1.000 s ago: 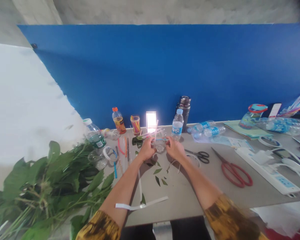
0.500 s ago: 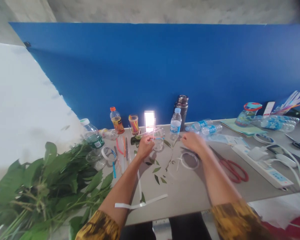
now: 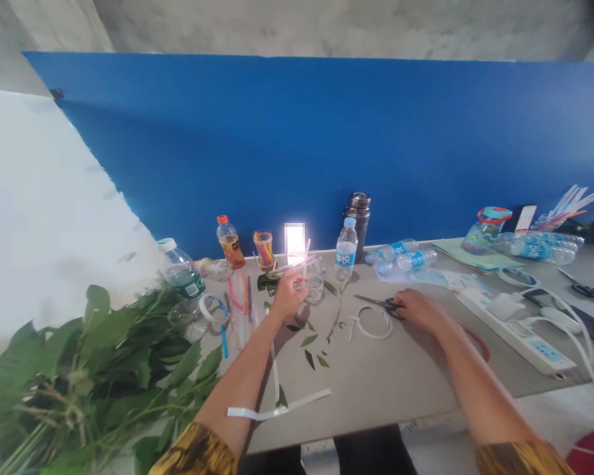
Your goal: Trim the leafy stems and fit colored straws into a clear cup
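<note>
My left hand [image 3: 289, 297] is closed in a pinch on a thin pale strip [image 3: 307, 254] that sticks up above the fingers. Right beside it stands a clear plastic container [image 3: 315, 289], partly behind the fingers. My right hand [image 3: 416, 309] lies low over the table with its fingers closed at the dark handles of a pair of scissors [image 3: 373, 301]; the blades point left. A white ring-shaped coil [image 3: 374, 322] is just in front of the blades. Red scissor handles [image 3: 478, 344] show partly beneath my right forearm.
Cut leaves [image 3: 309, 341] and a twig [image 3: 335, 320] lie mid-table. Behind stand a water bottle [image 3: 346, 254], a dark thermos [image 3: 360, 218] and an orange-capped bottle [image 3: 230, 244]. A power strip [image 3: 517, 333] is at right, leafy branches [image 3: 103, 363] at left.
My right hand has moved right and toward me, from near the water bottle to the dark scissors' handles. The left hand has stayed nearly in place with the pale strip.
</note>
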The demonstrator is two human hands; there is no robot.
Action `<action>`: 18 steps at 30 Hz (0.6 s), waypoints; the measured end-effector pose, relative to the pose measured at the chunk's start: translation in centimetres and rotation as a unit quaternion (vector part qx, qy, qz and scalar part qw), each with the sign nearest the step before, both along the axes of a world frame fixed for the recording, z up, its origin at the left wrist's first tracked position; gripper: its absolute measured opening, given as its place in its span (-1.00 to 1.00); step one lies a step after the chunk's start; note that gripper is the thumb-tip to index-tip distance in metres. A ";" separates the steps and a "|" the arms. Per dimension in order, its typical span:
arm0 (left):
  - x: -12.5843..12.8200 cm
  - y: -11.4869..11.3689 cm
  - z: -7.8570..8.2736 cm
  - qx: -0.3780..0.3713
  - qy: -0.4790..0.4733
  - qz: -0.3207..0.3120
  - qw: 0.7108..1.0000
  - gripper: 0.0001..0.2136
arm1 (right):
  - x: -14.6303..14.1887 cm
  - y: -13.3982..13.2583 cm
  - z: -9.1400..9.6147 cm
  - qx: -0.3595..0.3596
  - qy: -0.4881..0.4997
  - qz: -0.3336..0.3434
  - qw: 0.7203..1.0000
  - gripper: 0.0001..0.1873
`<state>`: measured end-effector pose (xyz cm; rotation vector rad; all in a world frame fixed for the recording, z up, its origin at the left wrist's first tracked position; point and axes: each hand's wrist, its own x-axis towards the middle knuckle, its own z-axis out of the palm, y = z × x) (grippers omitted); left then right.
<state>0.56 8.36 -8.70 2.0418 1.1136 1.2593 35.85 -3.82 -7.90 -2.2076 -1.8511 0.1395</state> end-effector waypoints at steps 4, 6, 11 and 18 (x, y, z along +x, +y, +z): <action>-0.1 0.0 0.2 0.005 -0.008 -0.001 1.000 -0.74 | 1.7 -0.6 -0.7 -0.018 -0.008 0.000 1.000 -0.85; -0.1 -0.1 0.3 0.005 -0.015 -0.002 1.000 -0.75 | 2.3 -1.2 -0.6 -0.010 0.031 -0.014 0.999 -0.85; 0.0 -0.1 0.5 0.004 -0.027 0.003 1.000 -0.82 | 0.9 -1.9 0.8 0.036 0.295 0.050 0.954 -0.72; 0.1 0.0 0.6 -0.004 -0.039 0.025 0.999 -0.89 | -7.9 2.3 2.4 0.062 0.396 0.143 0.905 -0.62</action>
